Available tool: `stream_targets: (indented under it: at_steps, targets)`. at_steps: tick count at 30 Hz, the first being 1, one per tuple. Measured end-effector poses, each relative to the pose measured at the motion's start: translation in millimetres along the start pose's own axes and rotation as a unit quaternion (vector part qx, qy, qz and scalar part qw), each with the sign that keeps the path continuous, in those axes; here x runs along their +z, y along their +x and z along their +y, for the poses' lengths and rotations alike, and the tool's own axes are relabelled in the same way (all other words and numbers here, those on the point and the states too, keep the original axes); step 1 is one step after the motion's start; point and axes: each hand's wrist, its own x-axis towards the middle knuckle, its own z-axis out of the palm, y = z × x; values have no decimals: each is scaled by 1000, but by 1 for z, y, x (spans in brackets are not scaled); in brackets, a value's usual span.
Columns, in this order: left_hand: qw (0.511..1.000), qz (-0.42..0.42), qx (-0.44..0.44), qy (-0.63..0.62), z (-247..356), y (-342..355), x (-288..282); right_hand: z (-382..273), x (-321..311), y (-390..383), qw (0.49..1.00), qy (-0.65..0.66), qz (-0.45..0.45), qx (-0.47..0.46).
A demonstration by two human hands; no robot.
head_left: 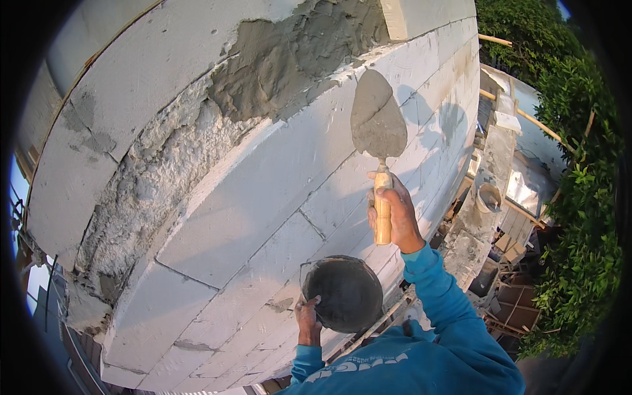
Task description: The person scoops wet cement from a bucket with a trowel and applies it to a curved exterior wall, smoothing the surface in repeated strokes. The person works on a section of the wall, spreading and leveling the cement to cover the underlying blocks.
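Note:
My right hand (397, 209) is closed round the wooden handle of a trowel (378, 122), its blade pointing up and coated with grey mortar. Below it, my left hand (308, 319) grips the rim of a round black bucket (342, 294), thumb over the edge. The bucket's inside looks dark, and I cannot make out how much is in it. Ahead stands a wall of pale blocks (263, 243). Wet grey mortar (289, 59) fills the upper part of a rough recess (164, 158) in the wall; its lower left part shows bare, broken material.
To the right, far below, runs a concrete ledge (484, 191) with a mortar-stained bucket (488, 197) on it. Bamboo poles (543, 128) jut out near leafy green trees (579, 197). Boards and debris (513, 247) lie beneath.

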Motion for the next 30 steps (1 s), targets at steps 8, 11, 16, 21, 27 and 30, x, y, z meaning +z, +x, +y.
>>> stream_targets:
  at_steps: [8,11,16,21,27,30]
  targets:
    - [994,100,39,9,-13,-14,-21,-73,39,193,948,-146,131,-251]
    - [988,146,54,13,-6,-32,-13,-89,57,273,865,-337,232,-289]
    - [984,152,86,-17,-3,-49,-6,-109,115,294,802,-505,209,-241]
    - [984,153,89,14,-10,-45,-20,-110,88,278,828,-461,150,-280]
    - [984,154,89,5,-11,-42,-8,-104,43,304,932,-236,190,-197]
    - [984,155,81,23,-16,-36,-8,-113,38,334,935,-243,155,-207]
